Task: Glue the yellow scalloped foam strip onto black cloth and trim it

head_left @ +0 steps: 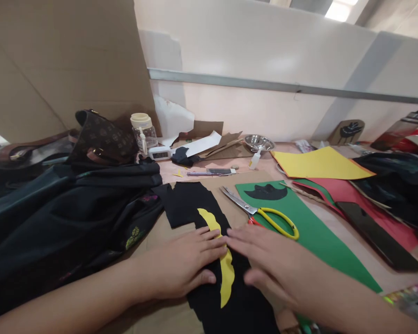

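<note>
A scalloped, curved yellow cut-out strip (227,273) lies on a piece of black fabric or felt (191,199). My left hand (191,260) rests flat, its fingertips pressing across the strip's middle. From the other side my right hand (271,257), slightly blurred, reaches in with fingers stretched out, its fingertips at the strip's right edge. Neither hand grips anything. Just beyond the right hand are scissors (252,209) with yellow and red handles, blades apart. They lie partly on a green sheet (327,246), which also bears a black cut-out shape (265,191).
Dark clothing (90,232) and a patterned handbag (104,139) crowd the left. Behind stand a jar (143,132), a small glue bottle (255,160) and a metal bowl (259,143). To the right lie a yellow sheet (322,163) and a dark phone-like slab (378,234).
</note>
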`<state>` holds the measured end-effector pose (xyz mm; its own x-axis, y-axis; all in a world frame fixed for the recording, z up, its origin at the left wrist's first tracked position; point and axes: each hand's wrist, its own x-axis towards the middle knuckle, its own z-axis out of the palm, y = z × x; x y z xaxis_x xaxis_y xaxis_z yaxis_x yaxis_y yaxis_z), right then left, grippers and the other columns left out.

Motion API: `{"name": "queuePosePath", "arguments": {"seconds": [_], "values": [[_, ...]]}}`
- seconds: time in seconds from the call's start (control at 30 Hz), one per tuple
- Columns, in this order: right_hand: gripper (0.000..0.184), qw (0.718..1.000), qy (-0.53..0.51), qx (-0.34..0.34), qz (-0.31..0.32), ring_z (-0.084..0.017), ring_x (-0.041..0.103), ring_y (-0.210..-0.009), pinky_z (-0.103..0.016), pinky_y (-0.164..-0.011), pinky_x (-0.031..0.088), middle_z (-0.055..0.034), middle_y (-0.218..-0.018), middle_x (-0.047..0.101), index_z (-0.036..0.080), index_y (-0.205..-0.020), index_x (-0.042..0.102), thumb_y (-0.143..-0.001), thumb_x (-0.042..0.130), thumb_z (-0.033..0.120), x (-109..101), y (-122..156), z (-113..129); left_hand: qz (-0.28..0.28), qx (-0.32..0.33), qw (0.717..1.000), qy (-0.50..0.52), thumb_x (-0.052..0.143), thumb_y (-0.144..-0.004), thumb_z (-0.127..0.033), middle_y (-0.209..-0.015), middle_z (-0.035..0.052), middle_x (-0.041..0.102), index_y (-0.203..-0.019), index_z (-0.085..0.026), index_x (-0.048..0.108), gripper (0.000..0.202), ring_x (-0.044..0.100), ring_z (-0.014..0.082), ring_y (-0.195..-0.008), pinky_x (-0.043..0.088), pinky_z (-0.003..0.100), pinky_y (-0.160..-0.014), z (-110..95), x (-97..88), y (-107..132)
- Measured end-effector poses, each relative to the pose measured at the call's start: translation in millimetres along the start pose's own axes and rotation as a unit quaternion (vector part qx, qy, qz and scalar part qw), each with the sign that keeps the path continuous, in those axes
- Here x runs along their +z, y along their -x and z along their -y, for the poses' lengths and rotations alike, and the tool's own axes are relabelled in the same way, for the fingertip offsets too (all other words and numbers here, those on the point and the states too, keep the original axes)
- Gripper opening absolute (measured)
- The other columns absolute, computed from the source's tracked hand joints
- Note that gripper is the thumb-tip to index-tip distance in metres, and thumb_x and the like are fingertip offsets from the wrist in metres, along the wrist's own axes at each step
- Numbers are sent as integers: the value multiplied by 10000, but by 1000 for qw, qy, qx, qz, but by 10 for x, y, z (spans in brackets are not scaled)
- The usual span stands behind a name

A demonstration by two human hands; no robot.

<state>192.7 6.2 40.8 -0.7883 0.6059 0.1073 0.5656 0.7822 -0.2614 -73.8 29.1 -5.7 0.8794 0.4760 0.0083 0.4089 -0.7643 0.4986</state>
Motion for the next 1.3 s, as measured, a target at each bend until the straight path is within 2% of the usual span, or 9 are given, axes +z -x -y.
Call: {"name": "queuePosePath", "arguments": {"seconds": [0.13,0.33,0.5,0.7,0.87,0.97,1.03,1.13,1.3], "values": [[377,995,-41,86,32,-279,696,-1206,-426,-1058,549,-105,-1369,711,175,-1389,666,-1038,545,240,-90,-782,-301,36,27,998,38,467,-1065,-372,-1627,57,463,-1534,-210,502,497,373,277,-1539,254,441,-1308,-34,-6,-15],[402,990,-15,138,10,-302,618,-1257,-521,-1060,507,-139,-1398,636,161,-1325,641,-969,717,331,260,-1734,-756,29,47,997,54,467,-1062,-381,-1585,75,526,-1495,-207,546,473,410,289,-1520,289,450,-1293,-18,16,7],[219,982,-23,188,9,-203,700,-940,-411,-856,597,-56,-1077,713,148,-1109,687,-1014,662,343,451,-1816,-904,-17,52,998,13,467,-1067,-371,-1460,63,659,-1349,-238,657,366,528,258,-1440,334,433,-1264,6,-4,43],[248,965,6,249,-77,-229,681,-1023,-449,-913,572,-74,-1150,694,153,-1141,676,-1015,652,365,360,-1791,-1081,-88,0,995,-51,517,-1054,-348,-1127,82,781,-1159,-191,742,294,723,239,-1099,397,453,-1217,65,0,19],[244,962,4,244,-121,-243,658,-1076,-427,-950,531,-103,-1179,692,149,-1197,644,-1014,628,309,38,-1464,-997,-112,-36,983,-140,701,-942,-457,-1327,119,703,-1253,-190,701,410,658,300,-1219,517,430,-1099,41,-7,-9],[258,968,-17,224,-109,-221,685,-969,-341,-845,544,-105,-1126,723,174,-1229,630,-1008,587,299,-178,-887,-803,-145,-120,968,-164,629,-990,-388,-1297,111,717,-1252,-200,697,329,679,272,-1159,554,391,-1016,152,-186,44],[282,967,-18,237,-95,-256,710,-970,-371,-813,558,-129,-1159,736,178,-1237,641,-1012,536,313,-226,-423,-704,-186,-201,944,-183,594,-999,-341,-1276,196,694,-1244,-130,688,337,649,352,-1171,525,520,-1025,338,-334,117],[404,962,4,268,-49,-340,686,-1157,-463,-933,561,-159,-1293,712,194,-1319,643,-988,573,415,-94,143,-670,-206,-270,922,-187,752,-872,-431,-1211,247,683,-1119,-103,730,411,611,442,-1169,486,621,-1010,674,-469,211],[440,963,21,269,2,-335,665,-1181,-500,-1018,529,-168,-1288,664,194,-1396,606,-997,549,370,226,347,-748,-200,-258,939,-109,735,-836,-384,-1118,108,735,-918,-208,743,195,658,316,-1106,510,444,-997,864,-492,166]]}}
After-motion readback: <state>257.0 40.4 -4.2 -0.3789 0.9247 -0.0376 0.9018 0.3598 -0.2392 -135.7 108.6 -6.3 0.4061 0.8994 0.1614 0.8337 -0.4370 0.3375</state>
